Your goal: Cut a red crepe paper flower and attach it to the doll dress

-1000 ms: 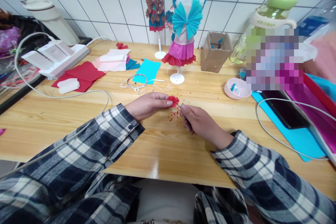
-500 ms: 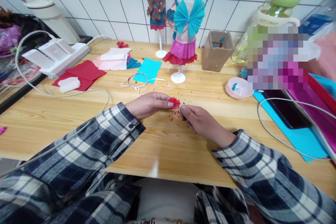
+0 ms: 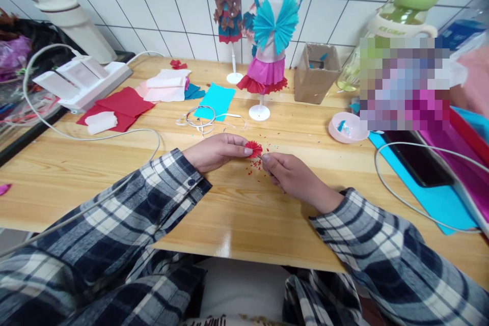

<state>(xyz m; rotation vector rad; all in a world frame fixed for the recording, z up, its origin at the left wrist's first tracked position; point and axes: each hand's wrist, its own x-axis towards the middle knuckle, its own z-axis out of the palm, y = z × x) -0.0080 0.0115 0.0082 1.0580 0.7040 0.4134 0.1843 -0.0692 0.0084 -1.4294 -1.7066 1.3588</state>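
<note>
Between the thumb and fingers of my left hand [image 3: 221, 152] is a small red pleated paper piece [image 3: 253, 149], fanned out with a jagged edge. My right hand [image 3: 288, 173] is closed in a pinch just right of it, around something thin and dark whose tip reaches the red piece; it is too small to name. Tiny red scraps [image 3: 255, 165] lie on the wooden table [image 3: 229, 214] under and around the fingertips.
Behind my hands stands a mannequin [image 3: 275, 25] in a blue paper bow and pink skirt, near a second dressed form [image 3: 228, 5]. A cardboard box [image 3: 316, 74], pink bowl [image 3: 348, 128] and phone [image 3: 420, 160] are right; red paper [image 3: 130, 107] and a power strip [image 3: 91, 86] left.
Both hands keep nearly the same place. The thin dark thing at my right fingertips now shows a little more clearly against the red piece.
</note>
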